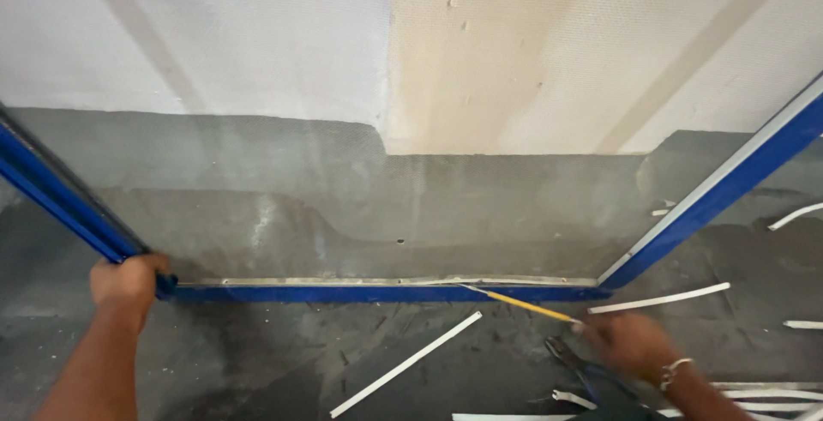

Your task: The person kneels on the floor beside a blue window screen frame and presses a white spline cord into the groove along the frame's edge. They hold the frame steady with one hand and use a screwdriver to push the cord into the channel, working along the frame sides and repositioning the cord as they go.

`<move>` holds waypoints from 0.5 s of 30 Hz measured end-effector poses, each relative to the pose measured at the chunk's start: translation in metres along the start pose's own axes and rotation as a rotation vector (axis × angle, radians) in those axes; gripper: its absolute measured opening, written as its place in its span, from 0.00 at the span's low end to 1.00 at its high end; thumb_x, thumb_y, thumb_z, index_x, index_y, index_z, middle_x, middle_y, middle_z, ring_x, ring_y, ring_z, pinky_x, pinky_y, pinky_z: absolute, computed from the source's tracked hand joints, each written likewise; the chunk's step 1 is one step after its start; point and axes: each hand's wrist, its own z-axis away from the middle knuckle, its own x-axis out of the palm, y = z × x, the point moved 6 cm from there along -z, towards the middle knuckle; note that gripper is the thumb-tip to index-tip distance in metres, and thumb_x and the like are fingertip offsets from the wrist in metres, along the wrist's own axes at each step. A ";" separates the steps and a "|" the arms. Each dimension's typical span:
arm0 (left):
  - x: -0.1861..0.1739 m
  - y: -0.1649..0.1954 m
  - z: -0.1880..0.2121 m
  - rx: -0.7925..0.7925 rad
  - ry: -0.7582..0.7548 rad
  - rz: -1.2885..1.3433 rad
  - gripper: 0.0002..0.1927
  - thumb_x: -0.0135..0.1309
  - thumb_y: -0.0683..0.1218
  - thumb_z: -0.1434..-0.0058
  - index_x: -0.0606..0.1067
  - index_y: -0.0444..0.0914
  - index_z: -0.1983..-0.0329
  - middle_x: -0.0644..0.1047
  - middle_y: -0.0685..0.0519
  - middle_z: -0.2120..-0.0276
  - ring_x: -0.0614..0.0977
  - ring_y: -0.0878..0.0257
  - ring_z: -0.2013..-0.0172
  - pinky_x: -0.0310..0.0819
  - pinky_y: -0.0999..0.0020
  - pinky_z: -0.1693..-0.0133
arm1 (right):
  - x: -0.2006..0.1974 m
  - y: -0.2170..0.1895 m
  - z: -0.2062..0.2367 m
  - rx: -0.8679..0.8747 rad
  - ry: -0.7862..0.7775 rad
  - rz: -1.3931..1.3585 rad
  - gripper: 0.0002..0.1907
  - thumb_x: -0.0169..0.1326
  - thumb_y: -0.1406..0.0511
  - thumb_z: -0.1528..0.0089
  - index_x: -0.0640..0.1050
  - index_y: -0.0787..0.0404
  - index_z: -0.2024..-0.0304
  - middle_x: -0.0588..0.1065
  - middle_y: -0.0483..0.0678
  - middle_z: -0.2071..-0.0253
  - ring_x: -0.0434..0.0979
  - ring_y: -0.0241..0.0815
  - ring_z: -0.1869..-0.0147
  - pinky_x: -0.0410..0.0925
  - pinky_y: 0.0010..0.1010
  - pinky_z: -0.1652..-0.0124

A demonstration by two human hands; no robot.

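Seen from the head camera, the left hand [129, 281] grips the near left corner of a blue frame [377, 293] standing on the grey floor [257, 361], while the blurred right hand [630, 344] closes on a yellow-handled tool [523, 303] whose tip meets the frame's bottom rail, white strips [407, 363] scattered nearby.

My left hand [129, 279] grips the lower left corner of the blue frame [377, 293], which stands against the wall [257, 35] with a glass pane in it. My right hand [630, 344] holds a thin yellow tool [523, 303] whose tip touches the frame's bottom rail; dark pliers [570, 361] and white strips [407, 363] lie on the grey floor [257, 361] nearby
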 end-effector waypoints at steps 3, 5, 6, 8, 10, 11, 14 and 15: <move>-0.002 0.001 0.000 0.016 0.025 -0.058 0.21 0.64 0.41 0.48 0.76 0.26 0.52 0.80 0.37 0.61 0.81 0.49 0.61 0.71 0.59 0.53 | -0.040 0.008 0.003 0.036 -0.128 0.143 0.25 0.38 0.41 0.35 0.80 0.41 0.53 0.83 0.46 0.69 0.87 0.47 0.64 0.79 0.40 0.57; 0.000 0.000 0.001 -0.018 0.029 0.002 0.21 0.63 0.40 0.50 0.76 0.26 0.52 0.79 0.37 0.61 0.79 0.47 0.62 0.71 0.54 0.58 | -0.064 0.007 0.003 -0.005 -0.028 0.181 0.25 0.40 0.41 0.38 0.82 0.40 0.55 0.83 0.47 0.68 0.85 0.49 0.59 0.76 0.44 0.54; 0.000 0.001 0.001 -0.031 0.031 0.034 0.22 0.62 0.39 0.50 0.75 0.26 0.52 0.78 0.38 0.61 0.78 0.46 0.62 0.71 0.51 0.60 | -0.068 0.006 0.003 -0.026 0.026 0.198 0.25 0.41 0.41 0.40 0.83 0.40 0.57 0.83 0.47 0.68 0.84 0.50 0.57 0.75 0.45 0.53; -0.001 0.002 0.002 -0.031 0.036 -0.012 0.21 0.62 0.39 0.51 0.75 0.26 0.54 0.79 0.38 0.62 0.80 0.47 0.63 0.71 0.55 0.58 | -0.050 0.005 -0.001 -0.020 -0.017 0.102 0.26 0.43 0.41 0.40 0.83 0.40 0.51 0.83 0.48 0.65 0.84 0.51 0.56 0.75 0.45 0.52; -0.001 0.004 0.003 -0.007 0.027 -0.041 0.20 0.62 0.39 0.51 0.76 0.26 0.55 0.79 0.38 0.63 0.80 0.48 0.63 0.71 0.57 0.58 | -0.019 -0.001 -0.007 -0.077 0.039 -0.015 0.27 0.44 0.40 0.39 0.84 0.43 0.51 0.83 0.50 0.63 0.83 0.52 0.56 0.74 0.45 0.52; -0.001 0.006 0.004 0.017 0.013 -0.046 0.19 0.62 0.39 0.51 0.77 0.26 0.56 0.79 0.39 0.63 0.80 0.48 0.63 0.71 0.58 0.57 | -0.004 -0.006 -0.009 -0.135 0.118 -0.083 0.27 0.46 0.40 0.39 0.85 0.46 0.55 0.83 0.51 0.62 0.83 0.54 0.56 0.74 0.46 0.52; -0.002 0.004 0.006 -0.004 -0.009 -0.028 0.16 0.59 0.40 0.48 0.78 0.26 0.56 0.80 0.39 0.64 0.80 0.48 0.65 0.70 0.56 0.61 | 0.020 -0.007 -0.015 -0.199 0.142 -0.067 0.28 0.44 0.41 0.37 0.85 0.49 0.56 0.83 0.53 0.62 0.82 0.55 0.55 0.73 0.47 0.51; -0.001 0.002 0.007 -0.024 -0.020 -0.024 0.16 0.58 0.40 0.46 0.78 0.27 0.56 0.80 0.39 0.65 0.79 0.48 0.66 0.70 0.55 0.62 | 0.020 -0.007 -0.014 -0.197 0.111 -0.031 0.28 0.42 0.41 0.36 0.84 0.49 0.55 0.82 0.53 0.62 0.82 0.55 0.54 0.72 0.47 0.50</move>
